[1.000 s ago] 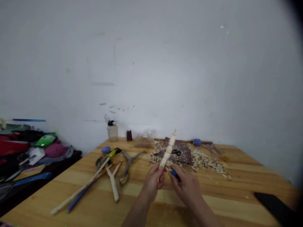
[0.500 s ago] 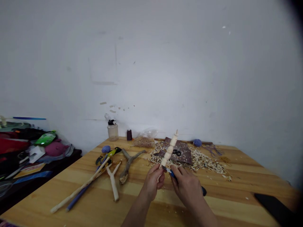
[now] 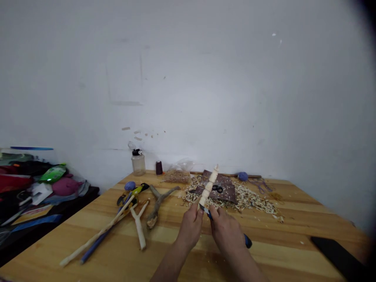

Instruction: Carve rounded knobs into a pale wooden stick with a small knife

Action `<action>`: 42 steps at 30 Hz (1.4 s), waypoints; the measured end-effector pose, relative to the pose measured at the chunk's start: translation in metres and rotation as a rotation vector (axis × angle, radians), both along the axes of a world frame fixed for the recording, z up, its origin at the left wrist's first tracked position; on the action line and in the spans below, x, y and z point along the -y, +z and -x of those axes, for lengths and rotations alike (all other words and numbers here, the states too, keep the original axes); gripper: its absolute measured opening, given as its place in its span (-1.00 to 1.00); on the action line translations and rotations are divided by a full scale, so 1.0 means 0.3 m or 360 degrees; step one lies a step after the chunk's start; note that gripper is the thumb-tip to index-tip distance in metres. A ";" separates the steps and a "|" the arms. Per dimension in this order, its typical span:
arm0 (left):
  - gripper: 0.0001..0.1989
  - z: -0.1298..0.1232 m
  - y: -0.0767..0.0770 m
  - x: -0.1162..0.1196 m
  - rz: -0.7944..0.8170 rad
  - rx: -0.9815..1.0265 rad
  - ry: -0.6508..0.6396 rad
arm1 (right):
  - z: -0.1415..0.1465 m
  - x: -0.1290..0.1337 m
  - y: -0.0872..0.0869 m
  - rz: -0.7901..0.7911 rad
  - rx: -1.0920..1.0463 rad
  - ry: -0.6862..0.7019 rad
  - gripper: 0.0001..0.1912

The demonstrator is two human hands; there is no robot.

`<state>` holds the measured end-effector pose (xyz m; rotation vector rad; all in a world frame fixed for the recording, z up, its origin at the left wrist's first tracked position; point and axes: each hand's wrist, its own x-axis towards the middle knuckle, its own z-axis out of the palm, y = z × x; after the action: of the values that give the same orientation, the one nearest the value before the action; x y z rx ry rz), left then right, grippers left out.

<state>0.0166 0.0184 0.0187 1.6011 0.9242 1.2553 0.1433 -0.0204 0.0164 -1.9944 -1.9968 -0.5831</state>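
My left hand [image 3: 190,227] grips the lower end of a pale carved wooden stick [image 3: 209,186], which rises tilted to the upper right with bulges along its length. My right hand [image 3: 226,231] is shut around a blue-handled carving knife [image 3: 208,212]. The knife's short blade rests against the stick just above my left fingers, and the handle's dark end [image 3: 248,242] sticks out past my right palm. Behind the stick lie a heap of wood shavings [image 3: 241,199] and a dark brown sheet [image 3: 226,190] with small black scissors [image 3: 217,188] on it.
On the wooden table [image 3: 264,243] lie forked branches [image 3: 155,207], long peeled sticks [image 3: 96,235] and a yellow-handled tool [image 3: 138,189]. A plastic bottle [image 3: 138,163] and dark thread spool [image 3: 159,167] stand by the wall. A black slab [image 3: 337,254] lies at right; cluttered goods lie lower left.
The knife has turned, its handle end now showing past my right hand, and its blade sits lower on the stick. The stick has tilted slightly further right, and the view has dipped a little.
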 end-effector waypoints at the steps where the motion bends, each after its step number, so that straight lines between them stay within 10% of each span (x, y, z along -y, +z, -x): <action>1: -0.76 -0.004 0.001 0.002 -0.0010 0.0022 0.0024 | 0.002 -0.001 0.000 0.0009 -0.0009 0.0004 -0.71; 10: -0.61 -0.033 -0.011 0.008 0.0879 0.0737 -0.0475 | -0.014 -0.029 -0.033 0.0081 -0.0868 0.0343 -0.75; 17: -0.62 -0.001 0.009 0.001 0.0935 0.0945 -0.0570 | -0.025 -0.025 -0.043 0.0045 -0.1617 0.0769 -0.74; 29: -0.70 0.000 0.008 -0.009 0.0820 0.0845 -0.0458 | -0.069 0.003 0.004 -0.0250 -0.0355 0.0543 -0.68; 42: -0.71 0.002 0.015 0.000 0.0708 0.0802 -0.0437 | -0.069 0.018 0.027 -0.0343 -0.0072 0.0458 -0.64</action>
<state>0.0161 0.0183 0.0231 0.9595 0.5835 1.0903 0.1640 -0.0260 0.0246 -1.5489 -2.0460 -0.6466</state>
